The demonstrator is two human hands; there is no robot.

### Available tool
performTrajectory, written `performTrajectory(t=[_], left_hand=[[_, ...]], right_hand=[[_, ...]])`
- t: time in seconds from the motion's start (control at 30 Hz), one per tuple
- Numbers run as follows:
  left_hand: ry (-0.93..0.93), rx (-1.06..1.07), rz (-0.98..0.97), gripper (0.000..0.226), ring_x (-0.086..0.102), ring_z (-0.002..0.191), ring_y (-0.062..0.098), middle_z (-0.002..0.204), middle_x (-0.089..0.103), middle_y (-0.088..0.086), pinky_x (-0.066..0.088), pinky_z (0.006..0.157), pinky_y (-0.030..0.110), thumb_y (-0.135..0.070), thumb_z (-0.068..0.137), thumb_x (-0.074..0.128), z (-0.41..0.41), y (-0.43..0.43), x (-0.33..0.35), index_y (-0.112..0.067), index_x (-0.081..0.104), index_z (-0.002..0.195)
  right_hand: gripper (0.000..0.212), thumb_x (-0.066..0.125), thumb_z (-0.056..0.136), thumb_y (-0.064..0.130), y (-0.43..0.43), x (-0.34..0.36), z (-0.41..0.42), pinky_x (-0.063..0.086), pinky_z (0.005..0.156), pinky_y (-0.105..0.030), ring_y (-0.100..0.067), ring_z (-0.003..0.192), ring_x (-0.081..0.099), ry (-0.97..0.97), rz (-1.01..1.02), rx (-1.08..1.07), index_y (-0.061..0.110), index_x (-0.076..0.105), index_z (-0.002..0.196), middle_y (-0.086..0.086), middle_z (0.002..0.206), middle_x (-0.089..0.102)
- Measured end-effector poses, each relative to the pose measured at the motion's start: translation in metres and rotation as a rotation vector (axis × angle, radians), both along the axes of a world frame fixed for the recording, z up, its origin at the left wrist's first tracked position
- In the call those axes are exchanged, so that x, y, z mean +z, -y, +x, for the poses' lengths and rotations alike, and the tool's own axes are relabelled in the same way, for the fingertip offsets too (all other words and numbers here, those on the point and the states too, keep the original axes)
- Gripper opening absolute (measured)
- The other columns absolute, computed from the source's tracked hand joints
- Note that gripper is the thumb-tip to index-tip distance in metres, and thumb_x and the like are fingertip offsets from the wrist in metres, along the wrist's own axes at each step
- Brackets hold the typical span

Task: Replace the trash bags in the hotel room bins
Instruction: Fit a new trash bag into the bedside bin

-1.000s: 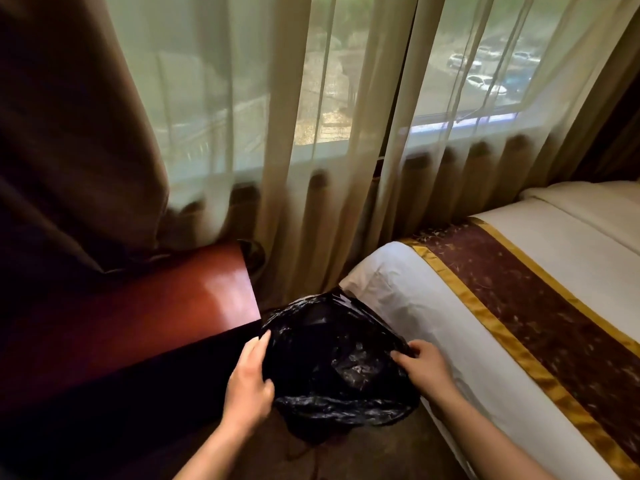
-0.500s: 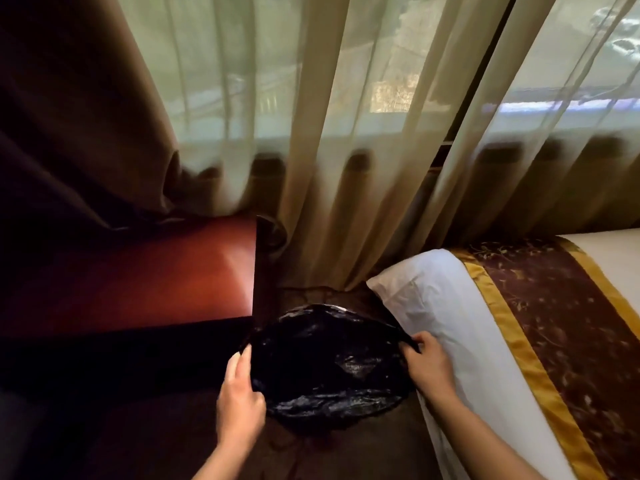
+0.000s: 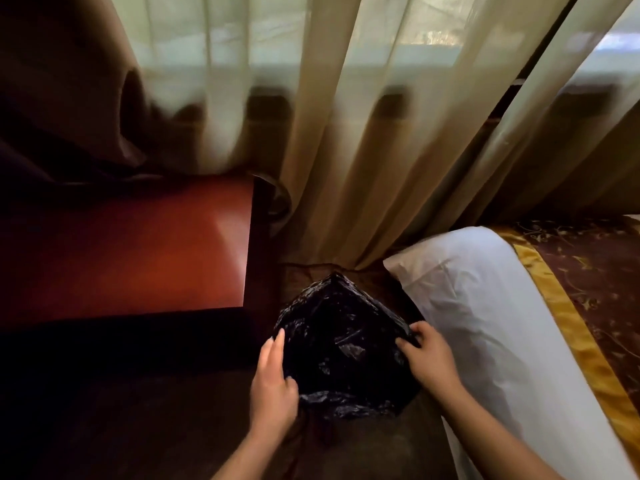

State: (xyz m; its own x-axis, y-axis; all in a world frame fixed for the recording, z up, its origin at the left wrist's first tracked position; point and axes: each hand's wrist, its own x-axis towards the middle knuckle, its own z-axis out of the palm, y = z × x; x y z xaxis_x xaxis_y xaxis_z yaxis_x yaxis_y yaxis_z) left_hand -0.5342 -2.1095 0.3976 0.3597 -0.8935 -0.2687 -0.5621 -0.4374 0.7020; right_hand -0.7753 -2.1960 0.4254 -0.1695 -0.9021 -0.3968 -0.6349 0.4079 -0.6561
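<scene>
A black trash bag (image 3: 341, 351) covers a bin on the dark carpet between the wooden table and the bed; the bin itself is hidden under the plastic. My left hand (image 3: 273, 386) grips the bag's left edge, fingers pointing up along it. My right hand (image 3: 427, 355) pinches the bag's right edge by the bed. The bag rises to a peak at its far side.
A red-brown wooden table (image 3: 138, 251) stands close on the left. A bed with white sheet (image 3: 485, 306) and a gold-trimmed brown runner (image 3: 595, 271) is on the right. Sheer curtains (image 3: 346, 150) hang behind, with a dark drape (image 3: 52, 81) at left.
The view has tilted down and drawn closer. The bag's far side now stands up in a peak, and both hands stay on its edges.
</scene>
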Motion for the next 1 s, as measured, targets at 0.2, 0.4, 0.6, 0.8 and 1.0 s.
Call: performTrajectory(t=[0.2,0.4,0.6,0.8,1.0], left_hand=[[-0.053,0.09,-0.003,0.085,0.029,0.145,0.019,0.162,0.018,0.0,0.031,0.11,0.028,0.003,0.088,0.058,-0.007,0.024,-0.106,-0.036,0.019,0.153],[-0.094,0.169,0.0,0.08,0.017,0.148,0.012,0.162,0.012,-0.007,0.027,0.114,0.031,0.0,0.095,0.052,-0.007,0.04,-0.227,-0.043,0.015,0.152],[-0.132,0.182,0.011,0.083,0.029,0.143,0.014,0.16,0.022,-0.005,0.031,0.115,0.032,0.003,0.088,0.06,0.012,0.049,-0.307,-0.038,0.025,0.151],[-0.196,0.104,0.094,0.092,0.04,0.133,0.008,0.153,0.026,-0.017,0.042,0.11,0.038,-0.002,0.077,0.065,0.031,0.03,-0.342,-0.04,0.025,0.15],[-0.037,0.053,0.098,0.091,0.058,0.113,0.018,0.155,0.02,-0.016,0.056,0.082,0.029,-0.003,0.082,0.066,0.042,0.04,-0.344,-0.039,0.021,0.152]], right_hand=[[0.014,0.069,0.09,0.016,0.023,-0.098,-0.003,0.044,0.063,-0.028,-0.009,0.081,0.064,0.132,-0.077,0.038,0.019,0.058,0.082,0.004,0.079,0.067],[0.012,0.066,0.092,0.011,0.042,-0.222,-0.002,0.046,0.055,-0.012,0.0,0.074,0.066,0.241,-0.027,0.098,0.02,0.061,0.085,0.003,0.084,0.07],[0.004,0.066,0.092,0.013,0.052,-0.305,0.004,0.059,0.073,-0.042,-0.016,0.081,0.073,0.297,0.109,0.162,0.015,0.062,0.091,-0.001,0.086,0.076],[0.006,0.066,0.091,0.006,0.06,-0.328,0.01,0.058,0.075,-0.047,-0.028,0.079,0.075,0.482,0.123,0.12,0.004,0.062,0.094,-0.011,0.085,0.077],[0.025,0.07,0.09,0.017,0.063,-0.354,0.016,0.061,0.079,-0.046,-0.018,0.087,0.073,0.364,0.106,0.184,0.02,0.058,0.111,-0.001,0.107,0.074]])
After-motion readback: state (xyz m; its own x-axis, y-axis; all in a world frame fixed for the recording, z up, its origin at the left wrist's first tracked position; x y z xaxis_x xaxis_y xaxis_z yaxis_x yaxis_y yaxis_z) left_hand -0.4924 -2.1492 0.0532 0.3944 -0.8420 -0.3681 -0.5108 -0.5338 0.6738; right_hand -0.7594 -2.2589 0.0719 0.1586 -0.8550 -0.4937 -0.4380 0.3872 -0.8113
